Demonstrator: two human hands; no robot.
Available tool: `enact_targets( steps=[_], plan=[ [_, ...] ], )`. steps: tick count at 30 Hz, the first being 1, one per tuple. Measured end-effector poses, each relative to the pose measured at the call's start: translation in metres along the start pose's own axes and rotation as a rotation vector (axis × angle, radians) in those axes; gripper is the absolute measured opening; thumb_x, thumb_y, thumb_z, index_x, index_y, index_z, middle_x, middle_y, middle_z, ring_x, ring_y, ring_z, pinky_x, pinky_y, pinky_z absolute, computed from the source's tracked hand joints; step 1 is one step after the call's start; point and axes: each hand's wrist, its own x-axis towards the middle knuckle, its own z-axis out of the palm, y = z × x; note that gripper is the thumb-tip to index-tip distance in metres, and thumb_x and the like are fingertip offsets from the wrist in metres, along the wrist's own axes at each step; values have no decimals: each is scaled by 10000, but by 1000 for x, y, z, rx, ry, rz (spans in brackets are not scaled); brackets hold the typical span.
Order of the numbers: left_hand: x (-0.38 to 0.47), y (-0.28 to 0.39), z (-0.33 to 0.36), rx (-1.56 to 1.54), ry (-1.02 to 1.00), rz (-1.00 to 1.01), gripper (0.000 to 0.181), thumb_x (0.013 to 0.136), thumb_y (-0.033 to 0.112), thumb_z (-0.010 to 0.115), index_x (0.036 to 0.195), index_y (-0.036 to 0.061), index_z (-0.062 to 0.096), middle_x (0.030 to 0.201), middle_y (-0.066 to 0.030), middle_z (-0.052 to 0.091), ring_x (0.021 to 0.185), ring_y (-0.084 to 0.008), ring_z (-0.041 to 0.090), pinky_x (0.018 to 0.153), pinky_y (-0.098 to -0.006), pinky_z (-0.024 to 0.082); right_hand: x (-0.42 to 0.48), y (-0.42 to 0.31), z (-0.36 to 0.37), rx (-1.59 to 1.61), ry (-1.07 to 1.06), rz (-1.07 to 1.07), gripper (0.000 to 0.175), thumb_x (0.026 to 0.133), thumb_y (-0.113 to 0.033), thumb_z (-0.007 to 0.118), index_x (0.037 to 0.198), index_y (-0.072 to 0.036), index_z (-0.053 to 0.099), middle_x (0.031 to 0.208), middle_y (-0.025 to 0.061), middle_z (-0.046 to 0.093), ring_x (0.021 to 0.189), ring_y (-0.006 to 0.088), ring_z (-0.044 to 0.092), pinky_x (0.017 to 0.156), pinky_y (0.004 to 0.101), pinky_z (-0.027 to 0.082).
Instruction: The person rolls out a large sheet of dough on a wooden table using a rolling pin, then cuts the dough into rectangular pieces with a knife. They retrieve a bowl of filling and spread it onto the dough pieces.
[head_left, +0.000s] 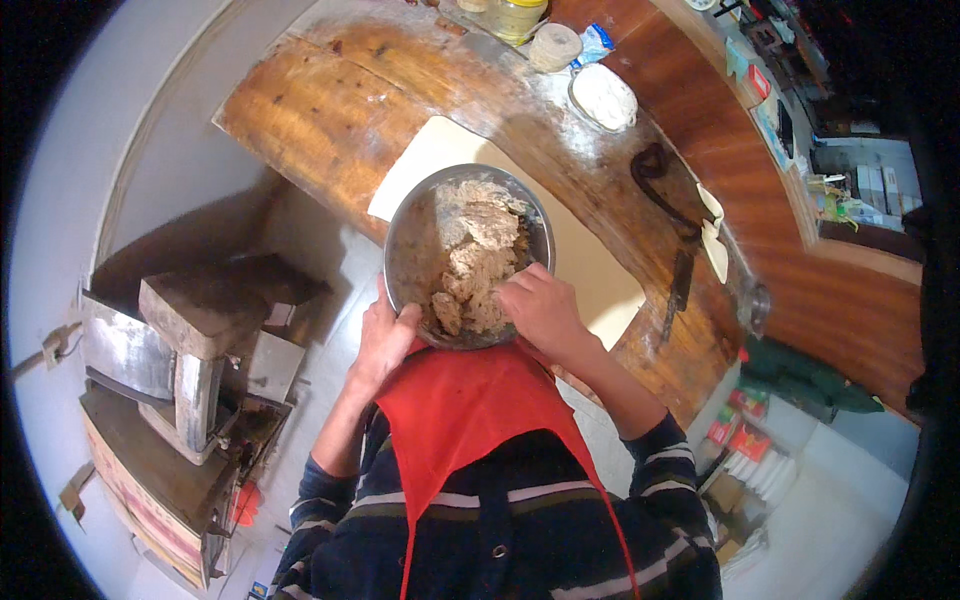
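A round stainless-steel bowl (420, 247) tilts towards me over the front edge of the wooden table, against my red apron (472, 405). Inside it lies a lumpy, light-brown paste-like filling (484, 262), heaped on the right side. My left hand (386, 330) grips the bowl's rim at lower left, thumb over the edge. At the lower right of the bowl, my right hand (544, 304) is curled over the rim, its fingers by the filling; whether they hold a tool is hidden. Partly under the bowl spreads a pale flat sheet (592, 262), apparently rolled dough.
On the wooden table (315, 97) are a bowl of white flour (604, 97), a blue-and-white packet (595, 45), a jar of yellowish contents (514, 19), a dark knife-like tool (679, 281) and pale dough strips (712, 232). A dusty metal machine (195, 322) stands at left.
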Motion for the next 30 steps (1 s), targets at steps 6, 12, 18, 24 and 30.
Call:
enact_targets(
  steps=[6,12,18,24,30],
  plan=[
    [4,6,0,27,11,37,750,808,240,499,1471,51,202,958,-343,641,954,-503,614,892,-508,470,5,5,2,24,-174,-130,48,753,-109,566,771,-87,604,792,61,581,832,237,570,699,348,507],
    [7,8,1,48,-19,10,773,806,259,501,1488,80,183,993,-341,641,979,-500,614,911,-498,468,0,8,15,66,-196,-139,37,736,-108,577,735,-82,603,778,69,588,817,250,576,701,357,503],
    [8,10,3,56,-11,9,777,807,266,507,1489,79,185,994,-339,641,981,-496,615,898,-495,473,0,10,25,23,-357,-120,97,745,-139,577,727,-81,652,818,96,644,844,265,618,761,385,513],
    [12,16,1,67,-56,-35,753,810,256,504,1478,77,204,998,-336,639,975,-495,614,892,-505,468,1,17,32,97,-375,-163,98,734,-154,592,709,-74,643,787,96,646,818,283,620,762,409,508],
    [17,8,5,52,22,9,679,811,231,506,1432,57,293,1032,-317,638,1011,-471,606,897,-486,457,-8,21,10,513,-248,150,205,863,-187,583,806,-5,656,797,99,659,777,301,611,718,385,499]
  ],
)
